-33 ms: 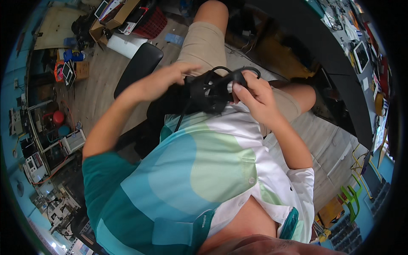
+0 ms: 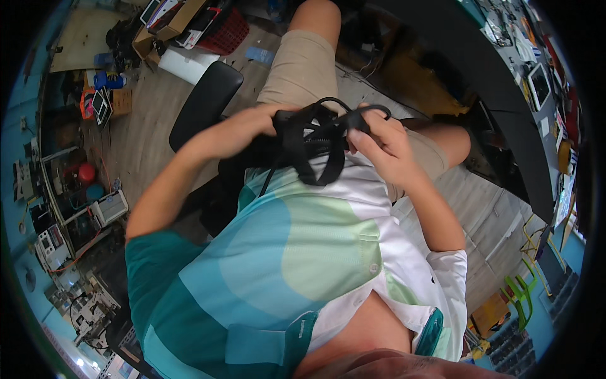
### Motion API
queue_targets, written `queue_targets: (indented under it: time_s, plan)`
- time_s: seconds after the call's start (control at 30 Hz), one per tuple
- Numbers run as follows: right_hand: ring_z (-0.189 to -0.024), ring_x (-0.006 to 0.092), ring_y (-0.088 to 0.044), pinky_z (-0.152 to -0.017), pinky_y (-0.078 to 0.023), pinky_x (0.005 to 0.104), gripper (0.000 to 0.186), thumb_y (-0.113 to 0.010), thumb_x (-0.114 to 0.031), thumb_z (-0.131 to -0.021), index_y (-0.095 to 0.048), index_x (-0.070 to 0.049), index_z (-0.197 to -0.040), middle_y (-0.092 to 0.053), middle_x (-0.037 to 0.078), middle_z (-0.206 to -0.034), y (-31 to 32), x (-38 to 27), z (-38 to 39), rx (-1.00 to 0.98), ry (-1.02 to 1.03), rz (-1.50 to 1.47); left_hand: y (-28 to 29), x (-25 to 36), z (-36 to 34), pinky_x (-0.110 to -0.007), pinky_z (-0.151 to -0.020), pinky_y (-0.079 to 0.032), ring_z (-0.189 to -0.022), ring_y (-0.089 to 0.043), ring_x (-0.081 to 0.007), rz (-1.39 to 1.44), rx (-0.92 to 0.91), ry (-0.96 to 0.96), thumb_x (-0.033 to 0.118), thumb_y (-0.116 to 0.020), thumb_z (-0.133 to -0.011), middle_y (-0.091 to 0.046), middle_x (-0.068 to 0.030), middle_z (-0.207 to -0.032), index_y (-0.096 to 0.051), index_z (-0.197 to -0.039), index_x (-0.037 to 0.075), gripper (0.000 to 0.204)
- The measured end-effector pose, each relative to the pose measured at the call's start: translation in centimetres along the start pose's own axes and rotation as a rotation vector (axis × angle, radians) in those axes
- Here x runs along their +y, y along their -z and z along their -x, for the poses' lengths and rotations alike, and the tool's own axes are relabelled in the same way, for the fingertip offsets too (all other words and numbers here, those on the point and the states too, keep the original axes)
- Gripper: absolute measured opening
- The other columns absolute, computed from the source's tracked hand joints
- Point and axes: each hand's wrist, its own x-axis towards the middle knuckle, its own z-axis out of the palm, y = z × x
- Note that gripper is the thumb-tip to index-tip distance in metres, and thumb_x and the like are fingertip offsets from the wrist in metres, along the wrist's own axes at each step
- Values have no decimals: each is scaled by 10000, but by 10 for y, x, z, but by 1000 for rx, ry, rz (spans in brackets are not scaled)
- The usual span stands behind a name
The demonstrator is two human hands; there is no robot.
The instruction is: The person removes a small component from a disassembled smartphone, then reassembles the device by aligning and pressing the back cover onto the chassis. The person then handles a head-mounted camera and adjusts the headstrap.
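Observation:
Over my lap I hold a bundle of black straps (image 2: 293,148), with a wide loop hanging down against my shirt. A black cable (image 2: 328,101) arches over its top, and a thinner cord drops from its left side. My left hand (image 2: 255,126) closes on the left end of the bundle; it is slightly blurred and its fingertips are partly hidden. My right hand (image 2: 384,140) pinches a dark piece with the cable at the right end, thumb toward me. Something with a pale, ribbed surface shows between the straps; its kind is unclear.
A black armrest (image 2: 205,104) stands beyond my left arm. Past my right knee runs a dark desk edge (image 2: 514,126), with a white tablet (image 2: 538,86) and clutter on it. A red basket (image 2: 224,35) and boxes sit at the far left. A green chair (image 2: 521,294) is at lower right.
My left hand's fingers, stretched above the bundle before, have come down onto its left end. The strap, blurred and bunched earlier, now hangs in an open loop. My right hand has barely moved.

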Motion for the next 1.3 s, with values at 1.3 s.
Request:
queue_targets:
  time_s: [1.3]
  plan:
    - [-1068, 262, -745, -879, -611, 346, 525, -851, -24, -889, -715, -46, -1396, -673, 132, -1380, 10, 9, -58, -380, -125, 37, -50, -29, 13, -481, -1148, -542, -1346, -693, -382, -238, 412, -361, 109, -931, -870, -654, -257, -1509, -474, -1521, -23, 806]
